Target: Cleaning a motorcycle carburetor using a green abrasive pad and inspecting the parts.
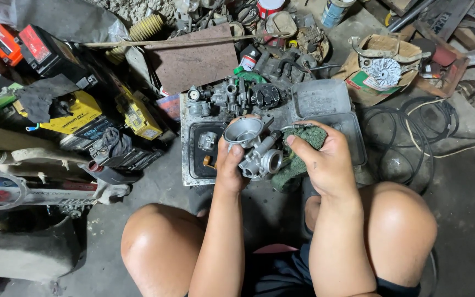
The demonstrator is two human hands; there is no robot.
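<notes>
The person squatted over the concrete floor, knees spread, both forearms reaching forward between them. The left hand point(230, 165) was curled around a silver carburettor body point(255, 146), thumb up along its near side, holding it with its round open mouth tilted up and to the left. The right hand point(325, 159) was closed on a green rag point(298, 157), thumb pointing left and pressing the cloth against the carburettor's right side. Both were held just above the near edge of a shallow grey metal tray point(325, 102), which carried a second carburettor point(229, 96) and a dark finned part point(268, 94) at its far end. Yellow batteries point(81, 113) lay well to the left, and black cable point(413, 126) coiled on the right.
</notes>
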